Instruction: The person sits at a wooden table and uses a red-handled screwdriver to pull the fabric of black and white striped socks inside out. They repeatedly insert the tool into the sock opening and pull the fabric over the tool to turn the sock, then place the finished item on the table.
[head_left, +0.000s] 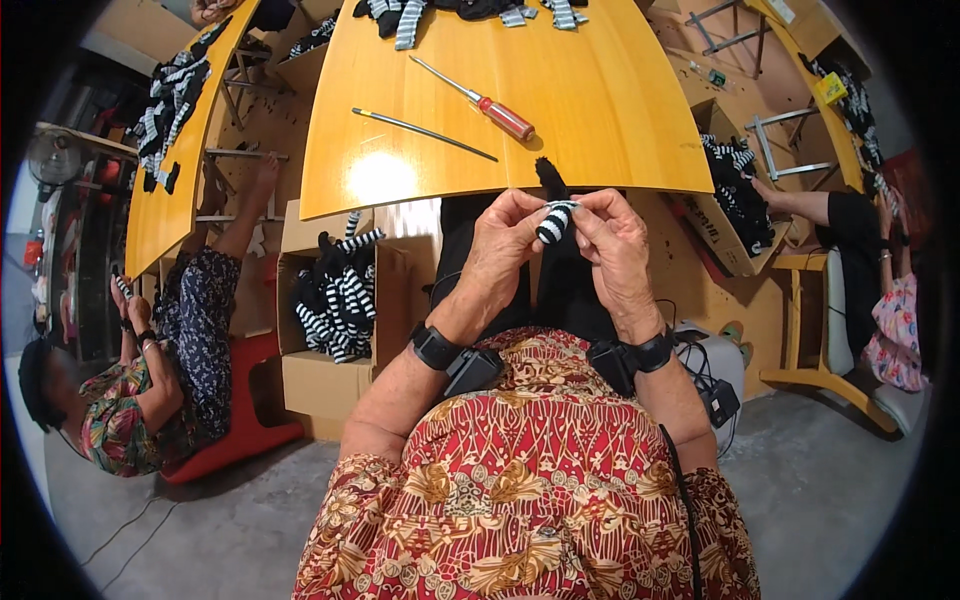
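Note:
Just off the table's near edge, a small black-and-white striped knit piece (pixel 551 228) with a fuzzy black end hangs between my two hands. My left hand (pixel 503 240) pinches its left side with thumb and forefinger. From the other side, my right hand (pixel 615 240) pinches it the same way. The black end points up toward the table, and the striped part bulges below the fingertips. A screwdriver (pixel 502 116) with a clear red handle lies on the table beyond my hands. Left of it rests a thin dark rod (pixel 425 134) with a yellow end.
More striped and black knit pieces (pixel 408 25) are heaped at the far edge of the yellow table (pixel 600 90). Open cardboard boxes (pixel 325 392) holding such pieces stand at both sides. Co-workers sit left, on a red chair (pixel 240 410), and right, by a wooden chair (pixel 796 320).

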